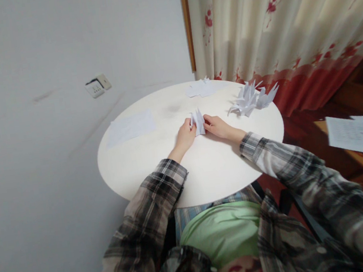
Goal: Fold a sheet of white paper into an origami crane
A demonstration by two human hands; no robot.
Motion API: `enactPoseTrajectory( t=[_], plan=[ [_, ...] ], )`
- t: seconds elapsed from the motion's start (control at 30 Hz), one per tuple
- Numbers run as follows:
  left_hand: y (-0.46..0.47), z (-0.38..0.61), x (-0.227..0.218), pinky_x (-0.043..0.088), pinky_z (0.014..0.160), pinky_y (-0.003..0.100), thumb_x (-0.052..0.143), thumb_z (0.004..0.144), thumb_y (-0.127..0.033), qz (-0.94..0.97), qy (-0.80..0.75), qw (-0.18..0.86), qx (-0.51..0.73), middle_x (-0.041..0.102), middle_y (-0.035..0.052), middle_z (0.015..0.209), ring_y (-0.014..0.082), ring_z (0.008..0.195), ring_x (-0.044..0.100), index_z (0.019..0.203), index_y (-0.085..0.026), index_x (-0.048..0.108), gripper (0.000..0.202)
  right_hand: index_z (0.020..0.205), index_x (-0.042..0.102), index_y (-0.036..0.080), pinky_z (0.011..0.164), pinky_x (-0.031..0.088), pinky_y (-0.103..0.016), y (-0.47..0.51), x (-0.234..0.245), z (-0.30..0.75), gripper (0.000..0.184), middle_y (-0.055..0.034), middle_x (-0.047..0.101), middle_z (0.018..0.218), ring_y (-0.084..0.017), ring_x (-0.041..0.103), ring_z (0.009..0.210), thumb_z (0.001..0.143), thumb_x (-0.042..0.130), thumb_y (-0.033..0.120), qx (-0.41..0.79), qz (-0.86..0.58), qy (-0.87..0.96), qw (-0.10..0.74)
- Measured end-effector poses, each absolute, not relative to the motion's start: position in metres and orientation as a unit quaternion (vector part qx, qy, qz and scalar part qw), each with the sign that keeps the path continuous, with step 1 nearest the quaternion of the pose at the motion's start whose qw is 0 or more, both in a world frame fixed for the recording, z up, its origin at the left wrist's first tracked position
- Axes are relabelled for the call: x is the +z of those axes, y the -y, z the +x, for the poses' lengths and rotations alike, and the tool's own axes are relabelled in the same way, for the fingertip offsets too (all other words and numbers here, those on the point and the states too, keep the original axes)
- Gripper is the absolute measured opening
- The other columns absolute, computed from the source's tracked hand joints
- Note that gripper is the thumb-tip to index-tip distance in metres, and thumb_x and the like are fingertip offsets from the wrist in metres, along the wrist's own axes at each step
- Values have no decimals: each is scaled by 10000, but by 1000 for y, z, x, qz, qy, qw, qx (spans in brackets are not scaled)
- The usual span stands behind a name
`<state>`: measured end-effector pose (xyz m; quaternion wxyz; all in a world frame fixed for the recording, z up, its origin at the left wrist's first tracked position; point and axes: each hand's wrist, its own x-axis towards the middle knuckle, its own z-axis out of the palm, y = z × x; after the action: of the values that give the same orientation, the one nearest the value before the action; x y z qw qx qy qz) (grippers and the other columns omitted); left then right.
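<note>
Between my two hands stands a small piece of folded white paper [198,122], with pointed tips at the top, low over the middle of the round white table [219,171]. My left hand [185,134] pinches its left side with thumb and fingers. On the other side, my right hand [217,126] grips the right edge, fingers closed. Parts of the fingertips are hidden behind the paper. To the right lies a cluster of folded paper cranes [247,99], with wings and points sticking up.
A flat white sheet [131,127] lies on the table's left side. Paper scraps [201,88] lie at the far edge. A wall with a socket [95,89] is on the left, a patterned curtain [274,30] behind. Printed papers [358,135] rest on a wooden surface at right.
</note>
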<state>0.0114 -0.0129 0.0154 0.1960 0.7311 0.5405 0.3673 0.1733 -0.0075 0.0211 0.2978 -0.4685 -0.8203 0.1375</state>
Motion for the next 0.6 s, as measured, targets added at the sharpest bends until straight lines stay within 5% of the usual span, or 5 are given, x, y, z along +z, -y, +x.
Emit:
enactPoseTrajectory(
  t=[0.6],
  plan=[
    [16,13,19,434,660,288,390,856,-265,731,-550,190,356,630,57,845,145,690,553,967,-181,493,173,849,513,174,630,327,-251,8,23,173,146,-49,629,787,-144,487,652,844,381,238,130,-474,820,292]
  ],
)
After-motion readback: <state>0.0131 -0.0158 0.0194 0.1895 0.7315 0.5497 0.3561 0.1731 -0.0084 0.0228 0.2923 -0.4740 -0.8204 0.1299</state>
